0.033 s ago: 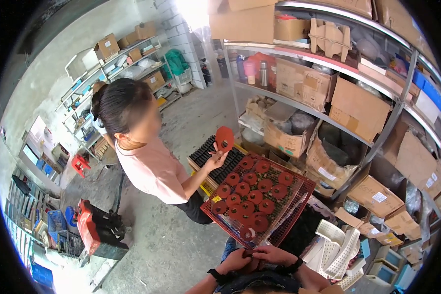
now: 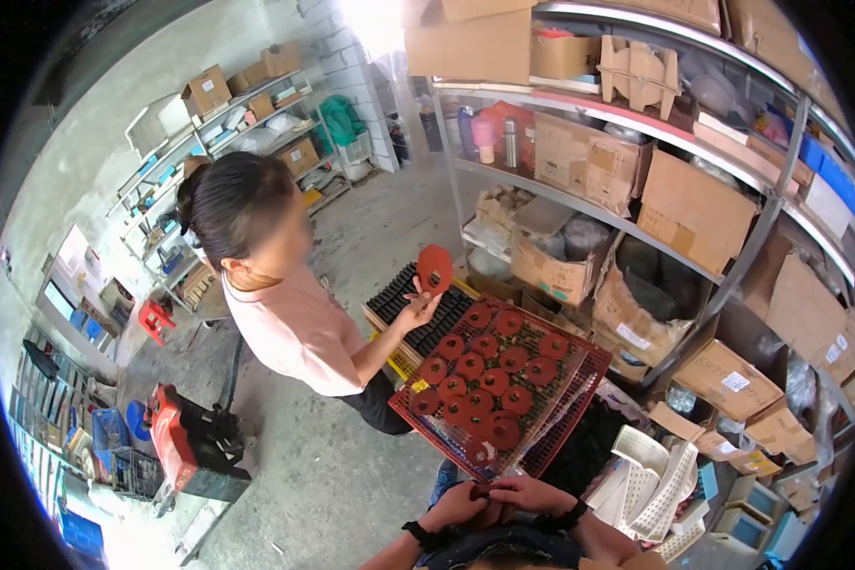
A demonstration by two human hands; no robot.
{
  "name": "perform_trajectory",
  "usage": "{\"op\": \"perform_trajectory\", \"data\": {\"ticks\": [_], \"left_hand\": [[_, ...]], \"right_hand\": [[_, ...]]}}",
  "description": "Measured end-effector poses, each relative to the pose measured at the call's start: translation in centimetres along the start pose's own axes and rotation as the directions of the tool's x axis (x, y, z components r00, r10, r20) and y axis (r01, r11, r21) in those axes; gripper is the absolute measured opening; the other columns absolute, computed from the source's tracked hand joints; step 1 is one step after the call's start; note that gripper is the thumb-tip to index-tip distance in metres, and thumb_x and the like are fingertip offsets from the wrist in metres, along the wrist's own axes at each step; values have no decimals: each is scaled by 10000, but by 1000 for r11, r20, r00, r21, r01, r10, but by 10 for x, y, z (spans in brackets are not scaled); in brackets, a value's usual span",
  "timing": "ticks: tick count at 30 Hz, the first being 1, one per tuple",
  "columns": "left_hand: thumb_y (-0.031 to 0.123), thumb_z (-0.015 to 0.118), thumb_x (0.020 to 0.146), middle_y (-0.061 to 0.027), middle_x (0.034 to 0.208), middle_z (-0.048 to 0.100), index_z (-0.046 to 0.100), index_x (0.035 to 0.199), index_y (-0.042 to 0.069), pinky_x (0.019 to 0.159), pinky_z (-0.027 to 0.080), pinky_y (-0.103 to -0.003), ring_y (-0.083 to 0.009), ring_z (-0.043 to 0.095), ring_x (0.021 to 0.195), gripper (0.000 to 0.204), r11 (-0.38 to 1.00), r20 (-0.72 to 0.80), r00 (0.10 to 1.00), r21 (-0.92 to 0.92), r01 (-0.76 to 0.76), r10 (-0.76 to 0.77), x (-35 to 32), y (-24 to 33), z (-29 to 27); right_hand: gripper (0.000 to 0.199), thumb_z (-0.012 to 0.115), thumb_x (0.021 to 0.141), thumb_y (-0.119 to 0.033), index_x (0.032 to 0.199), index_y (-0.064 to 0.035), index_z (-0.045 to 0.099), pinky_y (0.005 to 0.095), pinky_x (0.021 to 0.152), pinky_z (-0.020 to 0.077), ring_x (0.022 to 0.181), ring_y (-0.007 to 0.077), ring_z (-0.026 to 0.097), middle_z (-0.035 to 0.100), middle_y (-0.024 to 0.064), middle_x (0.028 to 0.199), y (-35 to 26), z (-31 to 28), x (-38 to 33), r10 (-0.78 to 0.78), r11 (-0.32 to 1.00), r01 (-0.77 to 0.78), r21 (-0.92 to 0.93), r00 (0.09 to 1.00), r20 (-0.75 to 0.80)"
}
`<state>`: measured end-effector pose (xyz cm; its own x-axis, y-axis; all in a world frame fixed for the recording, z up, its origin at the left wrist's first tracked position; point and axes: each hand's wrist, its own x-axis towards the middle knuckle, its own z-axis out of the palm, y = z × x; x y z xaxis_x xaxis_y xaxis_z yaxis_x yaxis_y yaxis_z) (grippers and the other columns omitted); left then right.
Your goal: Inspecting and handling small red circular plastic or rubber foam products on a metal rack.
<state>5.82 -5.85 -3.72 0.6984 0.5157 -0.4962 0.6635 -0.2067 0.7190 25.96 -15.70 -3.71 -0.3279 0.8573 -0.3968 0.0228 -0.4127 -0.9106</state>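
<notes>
My left hand [image 2: 458, 506] and my right hand [image 2: 534, 494] meet at the near corner of a red mesh tray [image 2: 579, 385]. Their fingers are closed together on a small dark red part [image 2: 481, 491]. Both wrists wear dark bands. The tray holds several red disc-shaped parts [image 2: 492, 382] laid in rows. Across the tray a person in a pink shirt [image 2: 294, 328] lifts one red disc [image 2: 435, 268] in a raised hand [image 2: 416, 310] and looks down at it.
A black ribbed tray [image 2: 410, 296] lies beyond the red one. Metal shelving [image 2: 731, 256] packed with cardboard boxes fills the right side. White plastic pieces [image 2: 655, 480] lie at the lower right. A red and black machine [image 2: 185, 442] stands on the concrete floor at left.
</notes>
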Motion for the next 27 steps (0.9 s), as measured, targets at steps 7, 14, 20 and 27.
{"op": "perform_trajectory", "data": {"ticks": [7,14,20,27], "left_hand": [[344,642,851,-224,1048,673,579,1141,-34,848,501,-423,-360,643,1002,481,999,12,1000,33,-2,2,5,-9,4],[335,659,833,-221,995,678,611,1075,-24,821,511,-424,-353,655,944,436,999,-64,998,-48,-8,5,-9,12,1],[291,657,797,-238,956,673,631,1051,-10,795,519,-431,-389,653,921,395,998,-95,995,-59,-25,19,-12,4,10],[320,653,819,-214,996,678,629,1077,-8,823,511,-421,-348,651,945,418,999,-47,998,-31,-34,33,-11,4,14]], "right_hand": [[519,523,987,-470,1244,-26,602,340,848,464,964,185,587,653,84,1070,19,-4,9,7,1000,-6,-25,1000,19],[393,556,1003,-286,1285,-12,566,271,789,522,897,112,622,659,42,1029,11,4,3,24,999,-24,35,1000,1],[386,559,1002,-283,1271,-5,571,270,785,518,895,113,623,661,37,1023,22,10,-2,6,999,-6,50,1000,0],[371,561,1000,-287,1248,-12,582,268,780,517,880,107,624,662,29,1001,34,9,-6,64,993,-64,96,998,-1]]}}
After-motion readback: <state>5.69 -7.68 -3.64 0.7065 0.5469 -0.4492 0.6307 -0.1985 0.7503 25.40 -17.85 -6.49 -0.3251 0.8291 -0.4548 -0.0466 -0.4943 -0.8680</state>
